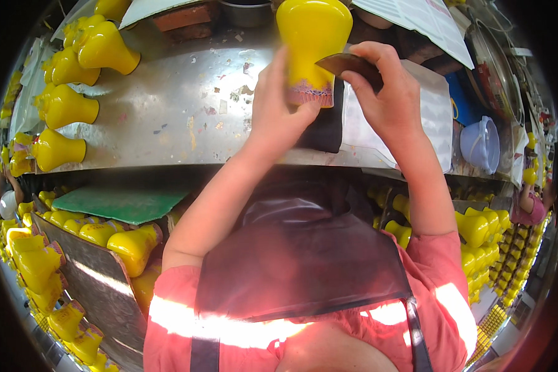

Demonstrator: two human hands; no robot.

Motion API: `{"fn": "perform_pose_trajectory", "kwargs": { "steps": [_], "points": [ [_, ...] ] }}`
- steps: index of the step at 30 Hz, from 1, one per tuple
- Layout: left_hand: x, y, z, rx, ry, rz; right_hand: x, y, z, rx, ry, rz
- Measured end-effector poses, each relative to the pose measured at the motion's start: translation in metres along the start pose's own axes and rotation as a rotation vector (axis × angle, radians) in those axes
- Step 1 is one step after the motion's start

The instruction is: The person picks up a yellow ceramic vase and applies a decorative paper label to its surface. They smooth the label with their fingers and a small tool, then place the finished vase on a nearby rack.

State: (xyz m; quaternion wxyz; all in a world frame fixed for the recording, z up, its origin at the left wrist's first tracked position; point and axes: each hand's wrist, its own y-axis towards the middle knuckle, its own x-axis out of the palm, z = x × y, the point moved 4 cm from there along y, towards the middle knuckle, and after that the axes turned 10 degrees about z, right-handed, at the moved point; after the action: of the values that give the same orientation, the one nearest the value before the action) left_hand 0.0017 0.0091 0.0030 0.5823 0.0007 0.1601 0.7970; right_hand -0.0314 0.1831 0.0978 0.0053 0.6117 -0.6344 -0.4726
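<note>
A glossy yellow vase [313, 37] lies over a dark cloth [326, 131] at the workbench, its narrower end toward me. Around that end runs a band of pink and purple patterned decal [310, 92]. My left hand [271, 115] wraps the vase's left side, with the thumb at the decorated rim. In my right hand [390, 90], pinched between thumb and fingers, is a dark brown half-moon scraper [351, 64]. Its pointed end is at the vase's right side, over the decal; whether it touches I cannot tell.
Several yellow vases [65, 105] stand along the bench's left end. White paper [428, 111] lies right of the cloth, beside a light purple bucket [479, 146]. A green board [121, 203] and many decorated vases [133, 248] sit below left. More yellow vases [477, 229] fill racks at right.
</note>
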Motion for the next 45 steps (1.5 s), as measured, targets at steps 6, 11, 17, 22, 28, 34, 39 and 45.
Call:
{"fn": "perform_pose_trajectory", "kwargs": {
  "steps": [6,11,17,22,28,34,39,45],
  "points": [
    [0.001,-0.002,-0.002,0.007,0.04,0.01,0.009,0.022,-0.034,-0.435,-0.195,-0.218],
    [-0.001,-0.003,0.007,-0.017,0.036,0.04,0.031,0.024,-0.051,-0.515,-0.244,-0.472],
    [-0.005,-0.003,0.01,-0.032,-0.109,0.009,0.027,0.03,-0.058,-0.633,-0.259,-0.389],
    [-0.002,-0.004,0.005,0.086,0.068,0.066,0.01,0.026,-0.05,-0.569,-0.394,-0.324],
    [-0.003,-0.006,0.0,0.05,0.04,0.017,-0.006,0.008,-0.023,-0.312,-0.436,-0.114],
    [-0.005,-0.006,0.001,0.062,0.086,-0.007,-0.004,-0.024,-0.012,0.026,-0.187,-0.099],
    [-0.005,-0.007,0.008,0.179,0.175,-0.004,0.005,-0.038,-0.002,0.258,-0.035,-0.18],
    [-0.003,-0.006,0.022,0.364,0.422,0.003,0.0,-0.047,0.001,0.346,0.088,0.015]
  ]
}}
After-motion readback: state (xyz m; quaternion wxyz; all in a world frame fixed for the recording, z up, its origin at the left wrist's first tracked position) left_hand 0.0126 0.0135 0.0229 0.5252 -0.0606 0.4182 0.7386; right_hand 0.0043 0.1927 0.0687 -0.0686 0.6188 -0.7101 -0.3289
